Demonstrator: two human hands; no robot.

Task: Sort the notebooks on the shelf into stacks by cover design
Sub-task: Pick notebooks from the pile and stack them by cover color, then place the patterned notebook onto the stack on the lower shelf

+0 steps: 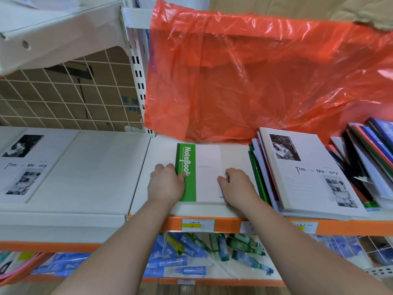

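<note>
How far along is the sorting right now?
Done: a Time & Memory notebook lies apart on the left. In hand: left hand and right hand hold the green notebook at mid-shelf. Left: the mixed pile on the right, a second Time & Memory cover on top, looks unsorted.
</note>
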